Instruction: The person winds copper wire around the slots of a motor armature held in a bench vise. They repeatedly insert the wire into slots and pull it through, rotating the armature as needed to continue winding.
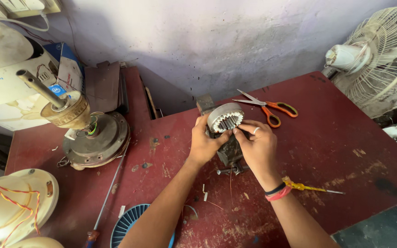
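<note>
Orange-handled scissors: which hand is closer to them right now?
Right. The right hand sits just below the orange-handled scissors, gripping the toothed metal ring; the left hand grips the ring's far side.

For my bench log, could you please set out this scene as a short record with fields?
Surface: worn red table
Left hand: grips the left side of the motor stator
Right hand: fingertips at the stator's toothed opening; ring on one finger
Stator: grey ring with white inner teeth, seated in a small bench vise
Behind stator: orange-handled scissors, closed
Near right wrist: yellow-handled screwdriver
Far left: ceiling fan motor with shaft pointing up
Near edge: blue ribbed disc
Far right: cream table fan
</note>
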